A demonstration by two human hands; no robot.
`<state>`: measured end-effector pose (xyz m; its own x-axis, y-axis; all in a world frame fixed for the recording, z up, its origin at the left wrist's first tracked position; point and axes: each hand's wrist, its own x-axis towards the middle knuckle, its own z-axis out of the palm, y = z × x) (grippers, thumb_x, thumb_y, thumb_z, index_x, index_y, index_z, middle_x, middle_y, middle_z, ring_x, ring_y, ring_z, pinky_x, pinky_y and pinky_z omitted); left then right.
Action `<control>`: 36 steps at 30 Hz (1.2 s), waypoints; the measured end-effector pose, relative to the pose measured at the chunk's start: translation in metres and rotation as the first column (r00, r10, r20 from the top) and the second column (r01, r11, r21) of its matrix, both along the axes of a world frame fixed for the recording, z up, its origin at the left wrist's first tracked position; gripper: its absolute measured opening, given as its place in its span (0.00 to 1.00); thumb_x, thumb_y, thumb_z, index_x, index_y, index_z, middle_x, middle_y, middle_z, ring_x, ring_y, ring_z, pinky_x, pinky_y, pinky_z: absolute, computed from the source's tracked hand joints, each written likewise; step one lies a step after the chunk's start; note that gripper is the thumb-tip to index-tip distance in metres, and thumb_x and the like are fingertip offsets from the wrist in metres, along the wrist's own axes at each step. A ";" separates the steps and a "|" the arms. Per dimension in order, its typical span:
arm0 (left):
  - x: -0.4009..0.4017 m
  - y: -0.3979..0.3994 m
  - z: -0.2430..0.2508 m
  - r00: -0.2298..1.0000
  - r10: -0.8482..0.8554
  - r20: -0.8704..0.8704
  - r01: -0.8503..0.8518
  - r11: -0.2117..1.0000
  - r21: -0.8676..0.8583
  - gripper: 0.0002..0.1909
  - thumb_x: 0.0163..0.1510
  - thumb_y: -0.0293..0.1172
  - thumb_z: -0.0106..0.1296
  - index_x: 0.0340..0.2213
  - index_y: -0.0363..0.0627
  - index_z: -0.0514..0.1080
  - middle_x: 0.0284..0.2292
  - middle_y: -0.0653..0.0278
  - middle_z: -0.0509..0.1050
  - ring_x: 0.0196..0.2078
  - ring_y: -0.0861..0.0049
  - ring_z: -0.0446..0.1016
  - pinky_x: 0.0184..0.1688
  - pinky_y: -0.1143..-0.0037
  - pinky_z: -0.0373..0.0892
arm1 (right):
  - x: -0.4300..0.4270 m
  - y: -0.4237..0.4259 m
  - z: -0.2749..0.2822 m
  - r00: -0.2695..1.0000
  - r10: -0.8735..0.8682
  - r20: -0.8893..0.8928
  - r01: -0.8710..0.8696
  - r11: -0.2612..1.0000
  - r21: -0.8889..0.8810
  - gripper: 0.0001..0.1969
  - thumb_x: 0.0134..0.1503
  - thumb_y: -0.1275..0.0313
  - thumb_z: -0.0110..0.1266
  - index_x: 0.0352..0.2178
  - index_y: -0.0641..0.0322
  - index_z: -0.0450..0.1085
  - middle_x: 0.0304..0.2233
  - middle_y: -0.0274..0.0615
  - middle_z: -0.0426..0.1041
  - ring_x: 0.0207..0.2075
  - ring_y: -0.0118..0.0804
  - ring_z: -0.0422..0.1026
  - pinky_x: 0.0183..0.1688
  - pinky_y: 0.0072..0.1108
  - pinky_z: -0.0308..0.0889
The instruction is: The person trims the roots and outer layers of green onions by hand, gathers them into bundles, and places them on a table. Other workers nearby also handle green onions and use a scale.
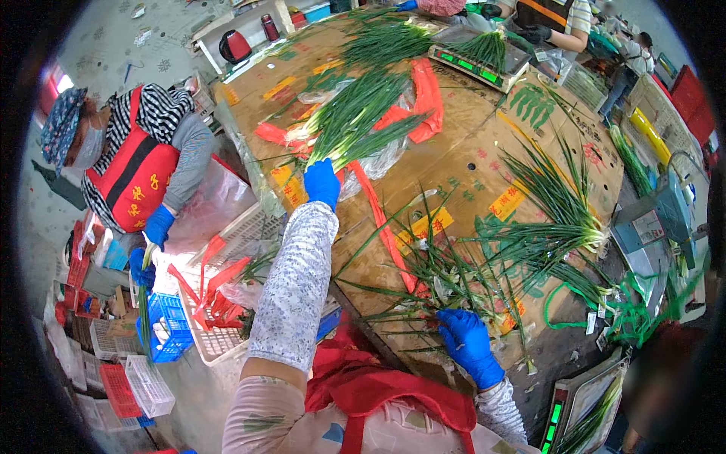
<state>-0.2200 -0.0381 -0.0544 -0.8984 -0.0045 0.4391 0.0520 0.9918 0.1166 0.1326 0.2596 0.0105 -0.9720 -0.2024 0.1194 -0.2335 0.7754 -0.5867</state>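
My left hand [322,183], in a blue glove, reaches forward and grips the pale stem ends of some spring onions [357,116]. They lie in a pile over clear plastic and red plastic strips [425,99]. My right hand [468,346], also gloved in blue, rests at the table's near side with bent fingers. Beside its fingertips are loose green leaves and trimmings [448,278]; whether it pinches any of them is hidden. Further right lies a fanned bunch of spring onions [556,221], roots to the right.
Digital scales stand at the far edge [479,59] and lower right [584,403], both bearing spring onions. A grey-blue machine [652,221] and green tape [629,312] are at the right. Left, a co-worker [142,164] holds stems near a white crate [215,340].
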 end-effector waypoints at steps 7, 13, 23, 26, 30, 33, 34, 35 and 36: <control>0.016 0.013 0.040 0.984 -0.137 0.115 0.128 0.988 0.081 0.08 0.37 0.33 0.52 0.21 0.43 0.73 0.22 0.55 0.72 0.24 0.65 0.72 0.27 0.68 0.67 | 0.002 0.004 0.004 0.998 -0.050 -0.027 0.050 0.999 -0.009 0.14 0.44 0.74 0.54 0.36 0.58 0.69 0.32 0.44 0.71 0.33 0.46 0.69 0.35 0.30 0.64; 0.107 0.046 0.073 0.516 -0.830 0.211 -0.509 -0.100 0.855 0.18 0.52 0.35 0.46 0.42 0.36 0.66 0.36 0.62 0.73 0.32 0.80 0.71 0.32 0.81 0.68 | 0.002 0.003 0.004 0.974 -0.193 -0.119 0.163 0.961 -0.224 0.14 0.45 0.75 0.52 0.36 0.59 0.68 0.30 0.46 0.70 0.31 0.48 0.68 0.34 0.31 0.64; 0.288 0.111 0.031 0.347 -0.931 -0.114 -0.706 -0.340 0.621 0.25 0.51 0.35 0.49 0.48 0.40 0.57 0.34 0.65 0.68 0.33 0.78 0.67 0.36 0.80 0.66 | 0.016 -0.017 0.004 0.901 -0.175 0.397 0.433 0.310 -0.846 0.17 0.53 0.73 0.49 0.45 0.67 0.62 0.40 0.41 0.69 0.41 0.29 0.67 0.44 0.19 0.63; 0.307 0.122 0.032 0.276 -0.958 -0.074 -0.650 -0.243 0.721 0.23 0.52 0.33 0.47 0.49 0.41 0.57 0.38 0.62 0.67 0.39 0.76 0.67 0.42 0.76 0.65 | 0.026 -0.022 -0.003 0.913 -0.154 0.379 0.409 0.336 -0.848 0.20 0.52 0.72 0.51 0.46 0.67 0.61 0.41 0.41 0.68 0.40 0.29 0.67 0.44 0.20 0.63; 0.320 0.126 0.044 0.263 -0.960 -0.096 -0.724 -0.262 0.638 0.22 0.52 0.32 0.45 0.48 0.41 0.58 0.41 0.62 0.67 0.43 0.74 0.67 0.46 0.76 0.64 | 0.042 -0.034 -0.004 0.922 -0.326 0.207 0.364 0.555 -0.748 0.22 0.46 0.71 0.58 0.44 0.64 0.64 0.36 0.42 0.70 0.34 0.32 0.70 0.38 0.21 0.66; 0.323 0.123 0.037 0.274 -0.962 -0.011 -0.592 -0.178 0.786 0.21 0.52 0.31 0.45 0.47 0.40 0.59 0.41 0.61 0.67 0.44 0.73 0.67 0.47 0.75 0.63 | 0.050 -0.038 -0.007 0.915 -0.403 0.035 0.313 0.651 -0.691 0.17 0.45 0.72 0.57 0.39 0.62 0.67 0.31 0.40 0.69 0.32 0.33 0.70 0.35 0.20 0.65; 0.325 0.125 0.037 0.299 -0.953 -0.042 -0.631 -0.231 0.741 0.21 0.52 0.29 0.46 0.48 0.39 0.59 0.40 0.60 0.67 0.42 0.73 0.68 0.45 0.74 0.65 | 0.053 -0.035 -0.010 0.915 -0.403 0.010 0.284 0.627 -0.726 0.16 0.46 0.73 0.57 0.38 0.63 0.68 0.31 0.40 0.69 0.31 0.32 0.70 0.35 0.20 0.65; 0.326 0.124 0.040 0.294 -0.954 -0.054 -0.633 -0.237 0.737 0.22 0.51 0.28 0.46 0.48 0.39 0.58 0.40 0.60 0.67 0.42 0.73 0.68 0.45 0.73 0.65 | 0.055 -0.033 -0.011 0.915 -0.404 -0.015 0.253 0.602 -0.758 0.14 0.46 0.74 0.56 0.37 0.63 0.68 0.31 0.40 0.69 0.31 0.31 0.70 0.35 0.20 0.65; 0.326 0.123 0.042 0.289 -0.955 -0.067 -0.634 -0.244 0.734 0.23 0.51 0.27 0.47 0.48 0.39 0.58 0.40 0.59 0.67 0.41 0.73 0.68 0.44 0.73 0.66 | 0.057 -0.032 -0.007 0.897 -0.412 0.164 0.363 0.470 -0.805 0.10 0.47 0.76 0.54 0.34 0.64 0.69 0.30 0.38 0.70 0.31 0.28 0.70 0.35 0.19 0.65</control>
